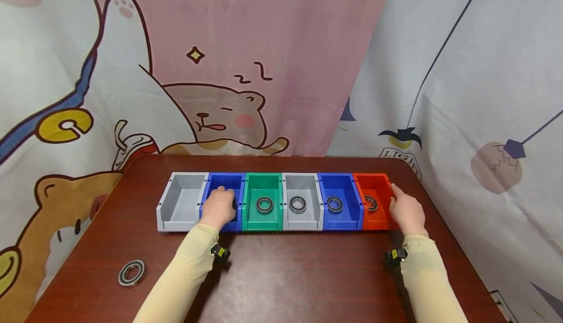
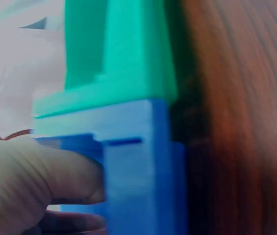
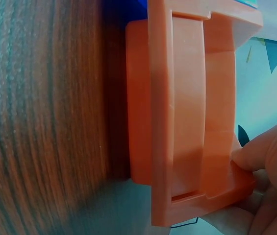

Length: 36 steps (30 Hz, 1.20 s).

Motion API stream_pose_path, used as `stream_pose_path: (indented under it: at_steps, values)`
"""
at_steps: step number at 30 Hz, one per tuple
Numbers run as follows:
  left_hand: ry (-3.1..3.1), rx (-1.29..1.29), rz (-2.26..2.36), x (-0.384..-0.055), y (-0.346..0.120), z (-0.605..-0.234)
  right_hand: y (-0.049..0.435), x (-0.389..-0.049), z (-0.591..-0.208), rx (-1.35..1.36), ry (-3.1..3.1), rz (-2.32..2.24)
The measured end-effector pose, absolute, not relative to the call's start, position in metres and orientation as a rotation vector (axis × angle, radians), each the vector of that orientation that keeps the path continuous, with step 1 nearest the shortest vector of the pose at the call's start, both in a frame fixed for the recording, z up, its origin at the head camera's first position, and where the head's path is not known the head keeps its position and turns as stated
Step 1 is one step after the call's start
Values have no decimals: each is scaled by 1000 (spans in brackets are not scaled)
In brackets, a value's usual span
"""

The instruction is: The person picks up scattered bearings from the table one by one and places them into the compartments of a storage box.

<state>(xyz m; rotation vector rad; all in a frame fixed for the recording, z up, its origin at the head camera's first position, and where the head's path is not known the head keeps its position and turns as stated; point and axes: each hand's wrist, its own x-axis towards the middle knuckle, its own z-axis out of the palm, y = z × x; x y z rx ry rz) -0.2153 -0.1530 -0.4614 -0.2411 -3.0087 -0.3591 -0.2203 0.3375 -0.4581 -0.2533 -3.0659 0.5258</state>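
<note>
My left hand [image 1: 219,208] reaches down into the second bin from the left, a blue bin [image 1: 238,180]. Its fingers are at a ball bearing [image 1: 234,203], which they mostly cover and seem to pinch. In the left wrist view the thumb [image 2: 79,178] passes behind the bin's front wall, which hides the fingertips. My right hand [image 1: 407,210] grips the right side wall of the red bin [image 1: 378,182], thumb on the inner side, fingers outside. A bearing [image 1: 371,204] lies in that red bin.
Bearings lie in the green bin [image 1: 264,182], the grey bin [image 1: 301,182] and the right blue bin [image 1: 336,182]. Another grey bin [image 1: 188,193] ends the row at left. A loose bearing [image 1: 131,273] lies on the brown table [image 1: 299,279]. Printed curtains hang behind.
</note>
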Motion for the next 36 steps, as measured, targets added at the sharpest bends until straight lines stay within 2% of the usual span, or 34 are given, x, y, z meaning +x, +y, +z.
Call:
stream_pose_path:
  at_steps: [23,36]
  values:
    - [-2749,-391,-520,-168,-167,-414,336,-219,-457,-250,-3057,532]
    - [-2568,-385,-578,-139,-202,-419,336,-218,-458,-209,-3035,506]
